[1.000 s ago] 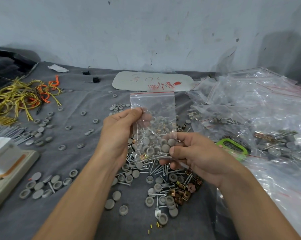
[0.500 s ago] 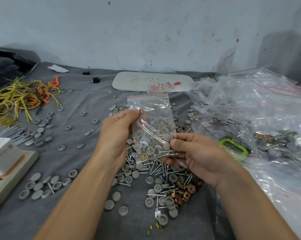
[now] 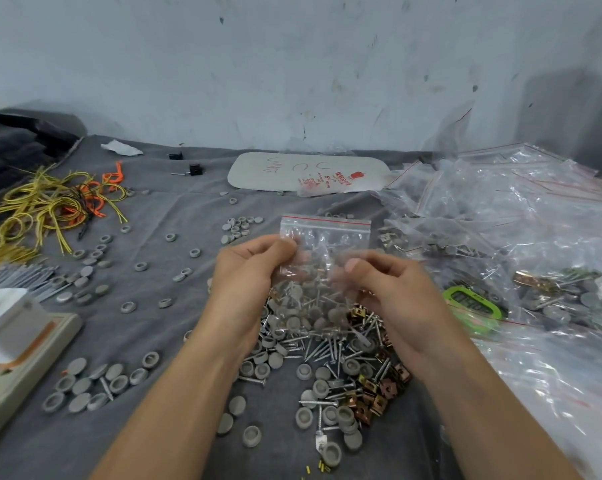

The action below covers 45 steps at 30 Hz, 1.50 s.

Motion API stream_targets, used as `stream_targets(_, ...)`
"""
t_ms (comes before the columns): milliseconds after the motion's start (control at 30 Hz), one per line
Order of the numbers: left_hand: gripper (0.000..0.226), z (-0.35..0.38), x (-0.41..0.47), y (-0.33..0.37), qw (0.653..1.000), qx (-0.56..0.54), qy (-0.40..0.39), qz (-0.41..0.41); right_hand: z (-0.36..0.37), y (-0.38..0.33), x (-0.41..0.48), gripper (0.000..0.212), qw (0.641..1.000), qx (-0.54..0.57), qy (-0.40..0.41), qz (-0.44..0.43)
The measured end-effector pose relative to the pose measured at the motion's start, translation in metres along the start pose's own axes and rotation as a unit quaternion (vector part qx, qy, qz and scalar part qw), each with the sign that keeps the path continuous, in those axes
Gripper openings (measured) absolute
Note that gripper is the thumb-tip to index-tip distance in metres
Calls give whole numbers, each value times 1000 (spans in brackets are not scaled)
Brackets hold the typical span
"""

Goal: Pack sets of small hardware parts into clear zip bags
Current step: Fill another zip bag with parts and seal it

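Note:
A clear zip bag (image 3: 323, 244) with a red strip along its top is held upright over the table's middle, with grey caps and screws inside its lower half. My left hand (image 3: 247, 271) pinches the bag's left side between thumb and fingers. My right hand (image 3: 389, 289) pinches its right side. Under the bag lies a loose pile of screws (image 3: 323, 351), grey caps (image 3: 344, 417) and brass clips (image 3: 379, 389) on the grey cloth.
A heap of clear bags (image 3: 521, 237), some filled, covers the right side, with a green timer (image 3: 472, 306) at its edge. Yellow and orange wires (image 3: 50, 202) lie far left. A beige device (image 3: 12, 348) sits at the left edge, and a white card (image 3: 306, 171) lies at the back.
My right hand has moved up from the bag's lower part to its right side. The bag now hangs flat and upright between both hands, its contents settled lower.

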<state>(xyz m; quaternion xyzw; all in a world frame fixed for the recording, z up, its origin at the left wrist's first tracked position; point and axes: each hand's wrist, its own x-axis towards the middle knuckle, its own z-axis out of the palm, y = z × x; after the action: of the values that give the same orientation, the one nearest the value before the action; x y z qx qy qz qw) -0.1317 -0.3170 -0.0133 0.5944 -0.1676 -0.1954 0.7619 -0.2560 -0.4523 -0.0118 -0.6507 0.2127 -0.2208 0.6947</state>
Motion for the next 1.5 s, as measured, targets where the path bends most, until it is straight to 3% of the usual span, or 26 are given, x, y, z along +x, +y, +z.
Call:
stream_targets(67, 12, 2, 0, -1, 1000, 8, -7, 6, 5, -2, 3, 17, 999, 15, 41, -32)
stream_targets(200, 16, 4, -4, 3, 999, 12, -33, 40, 12, -9, 6, 8, 993, 50, 70, -81)
stream_targets(433, 10, 13, -12, 6, 995, 13, -34, 88, 22, -9, 10, 9, 989, 18, 67, -132)
stream_targets(600, 6, 15, -13, 6, 992, 34, -47, 110, 25, -11, 6, 28, 983, -7, 37, -180)
stream_targets(700, 7, 16, -11, 5, 994, 18, -34, 105, 27, -10, 7, 26, 980, -25, 30, -195)
stream_targets(800, 7, 17, -11, 6, 994, 7, -30, 109, 30, -7, 7, 9, 982, -28, 23, -186)
stream_targets(900, 7, 16, -11, 6, 992, 11, -42, 115, 31, -6, 7, 17, 983, -35, 23, -179)
stream_targets(1000, 9, 17, -13, 4, 994, 3, -49, 100, 29, -8, 7, 5, 981, -20, 25, -194)
stream_targets(1100, 7, 17, -14, 4, 995, -2, -59, 81, 27, -5, 8, 18, 979, -23, 26, -203)
stream_targets(1233, 8, 16, -13, 4, 996, -5, -64, 62, 29, -4, 6, 13, 977, -44, 40, -207)
stream_targets(1333, 8, 15, -12, 5, 997, -10, -53, 58, 29, 0, 6, 7, 983, -28, 38, -175)
stream_targets(1433, 7, 15, -13, 5, 997, -23, -58, 52, 30, 0, 7, 21, 989, -19, 29, -143)
stream_targets(1500, 8, 16, -14, 4, 997, -36, -61, 42, 29, -1, 7, 12, 988, -12, 26, -154)
